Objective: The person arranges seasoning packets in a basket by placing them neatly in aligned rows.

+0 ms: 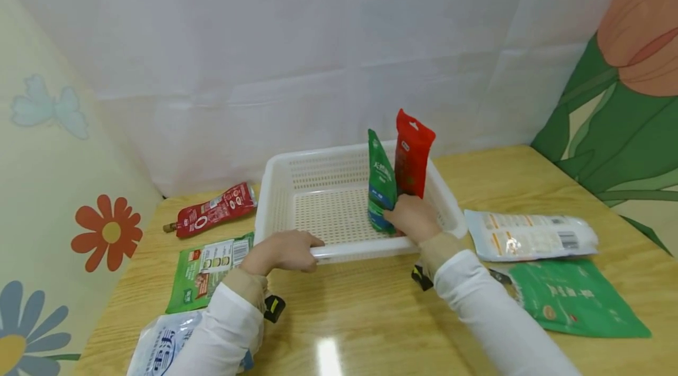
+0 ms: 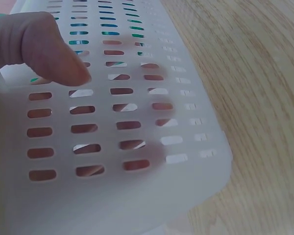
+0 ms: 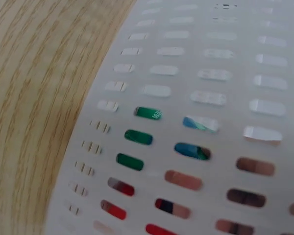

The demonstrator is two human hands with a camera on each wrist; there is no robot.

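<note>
A white plastic basket [image 1: 339, 251] with slotted walls stands on the table. My left hand [image 1: 288, 250] grips its near rim at the left corner; in the left wrist view the thumb [image 2: 56, 54] lies outside the wall and fingers show through the slots. My right hand [image 1: 415, 218] reaches over the near rim and holds the lower part of a green packet [image 1: 381, 179], upright inside the basket. Behind and right of it a red packet [image 1: 413, 149] stands upright, its lower end hidden by the hand. Through the slots in the right wrist view, green and red packaging and fingers show.
Left of the basket lie a red spouted pouch [image 1: 217, 211], a green-and-white packet [image 1: 203, 270] and a white-and-blue bag [image 1: 164, 340]. On the right are a white packet [image 1: 535, 236] with orange marks and a green bag [image 1: 577, 296]. A white cloth [image 1: 238, 70] hangs behind.
</note>
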